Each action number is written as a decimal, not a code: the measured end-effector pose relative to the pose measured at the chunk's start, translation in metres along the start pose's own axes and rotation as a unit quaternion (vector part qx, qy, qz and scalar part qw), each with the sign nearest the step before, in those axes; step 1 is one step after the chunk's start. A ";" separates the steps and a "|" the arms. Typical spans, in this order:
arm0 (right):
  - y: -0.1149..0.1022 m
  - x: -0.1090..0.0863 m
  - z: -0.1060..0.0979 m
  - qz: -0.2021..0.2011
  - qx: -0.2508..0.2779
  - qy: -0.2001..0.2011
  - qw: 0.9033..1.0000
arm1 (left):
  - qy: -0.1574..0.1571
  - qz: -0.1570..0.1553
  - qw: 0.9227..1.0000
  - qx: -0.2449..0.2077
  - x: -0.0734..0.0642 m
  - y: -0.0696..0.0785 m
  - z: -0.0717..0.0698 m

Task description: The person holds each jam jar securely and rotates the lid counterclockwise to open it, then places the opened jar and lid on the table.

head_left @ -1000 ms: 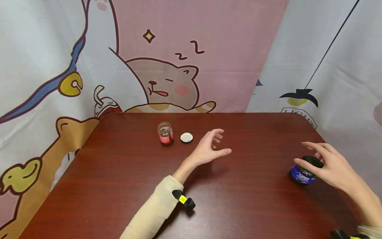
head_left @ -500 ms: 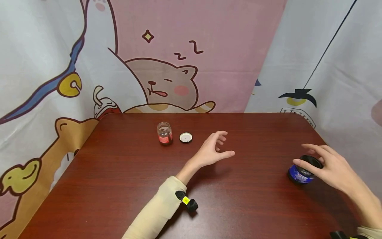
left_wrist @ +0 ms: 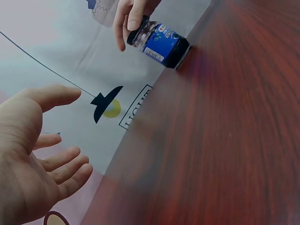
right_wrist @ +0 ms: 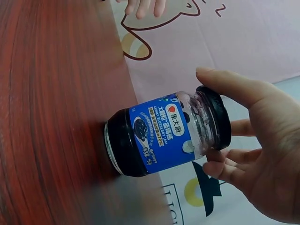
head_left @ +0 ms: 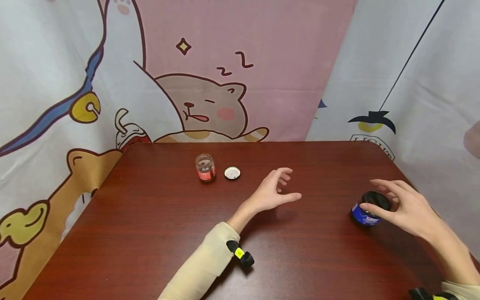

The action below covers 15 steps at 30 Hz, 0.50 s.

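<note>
My right hand (head_left: 410,212) grips a blueberry jam jar (right_wrist: 159,133) by its black lid (right_wrist: 216,117), thumb on one side and fingers on the other. The jar has a blue label and dark contents, and its base is right at the table surface. Over the middle of the table, my left hand (head_left: 271,192) is held with thumb and fingers spread apart and nothing in the palm. Farther back on the left stands an open glass jar (head_left: 205,168) with a red label and a dark layer at the bottom. Beside it lies a round lid (head_left: 232,173), white inside facing up.
The dark red wooden table (head_left: 150,233) has its far edge against a curtain (head_left: 285,75) printed with cartoon animals. More printed cloth hangs at the left and right sides.
My right hand and the blueberry jam jar have shifted left across the table. My left hand has drifted right and slightly nearer. The red-labelled jar and loose lid stay put.
</note>
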State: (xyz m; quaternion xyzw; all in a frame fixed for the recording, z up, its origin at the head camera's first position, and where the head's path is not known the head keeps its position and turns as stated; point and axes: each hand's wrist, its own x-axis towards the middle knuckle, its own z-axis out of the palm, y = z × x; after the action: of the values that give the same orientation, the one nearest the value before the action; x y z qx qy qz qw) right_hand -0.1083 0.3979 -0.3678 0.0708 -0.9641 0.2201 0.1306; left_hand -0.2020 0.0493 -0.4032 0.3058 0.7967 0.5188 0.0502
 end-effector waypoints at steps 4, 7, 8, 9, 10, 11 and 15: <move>-0.004 0.002 0.001 0.000 0.010 -0.003 1.000 | -0.007 -0.001 1.000 -0.003 0.001 0.003 0.006; -0.007 0.003 0.003 -0.006 0.016 -0.001 1.000 | -0.017 -0.002 1.000 -0.004 0.003 0.004 0.012; -0.008 0.004 0.003 -0.008 0.018 0.001 1.000 | -0.021 -0.002 1.000 -0.005 0.004 0.005 0.014; -0.008 0.004 0.004 -0.012 0.019 0.002 1.000 | -0.026 -0.003 1.000 -0.006 0.005 0.006 0.016; -0.008 0.004 0.005 -0.016 0.020 0.004 1.000 | -0.029 -0.003 1.000 -0.006 0.005 0.006 0.018; -0.009 0.005 0.006 -0.020 0.021 0.005 1.000 | -0.033 -0.003 0.999 -0.007 0.006 0.007 0.020; -0.010 0.007 0.008 -0.026 0.019 0.009 0.999 | -0.048 -0.001 0.999 -0.009 0.009 0.009 0.029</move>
State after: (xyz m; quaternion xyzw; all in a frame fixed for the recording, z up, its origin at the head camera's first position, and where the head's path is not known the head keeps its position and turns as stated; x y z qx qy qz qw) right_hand -0.1143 0.3845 -0.3687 0.0968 -0.9563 0.2357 0.1433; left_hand -0.1938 0.0800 -0.4066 0.3290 0.7889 0.5108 0.0917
